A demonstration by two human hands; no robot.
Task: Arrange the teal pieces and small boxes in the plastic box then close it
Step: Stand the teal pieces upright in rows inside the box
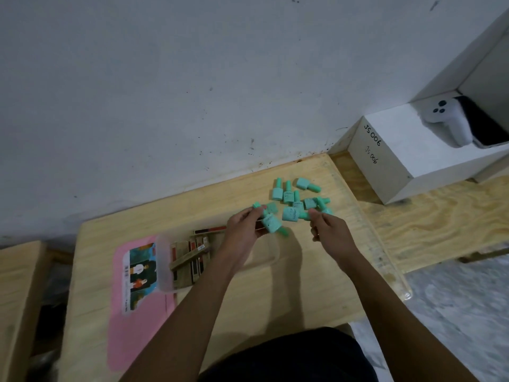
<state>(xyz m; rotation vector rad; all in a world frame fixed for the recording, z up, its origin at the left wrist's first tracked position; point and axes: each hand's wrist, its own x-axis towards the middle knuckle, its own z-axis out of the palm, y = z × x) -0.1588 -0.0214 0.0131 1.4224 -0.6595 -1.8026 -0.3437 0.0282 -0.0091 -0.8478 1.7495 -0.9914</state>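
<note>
Several teal bottle-shaped pieces lie scattered on the wooden board near the wall. My left hand is shut on teal pieces, held above the right end of the clear plastic box. My right hand pinches the cap end of another teal piece that rests on the board. Small brown and red boxes stand packed in the left part of the plastic box. The pink lid with a picture label lies flat to the left of the box.
A white cardboard box marked "JS 006" stands at the back right with a white controller on it. A clear ruler runs along the board's right edge. The wall rises just behind the board. A brown carton sits at the left.
</note>
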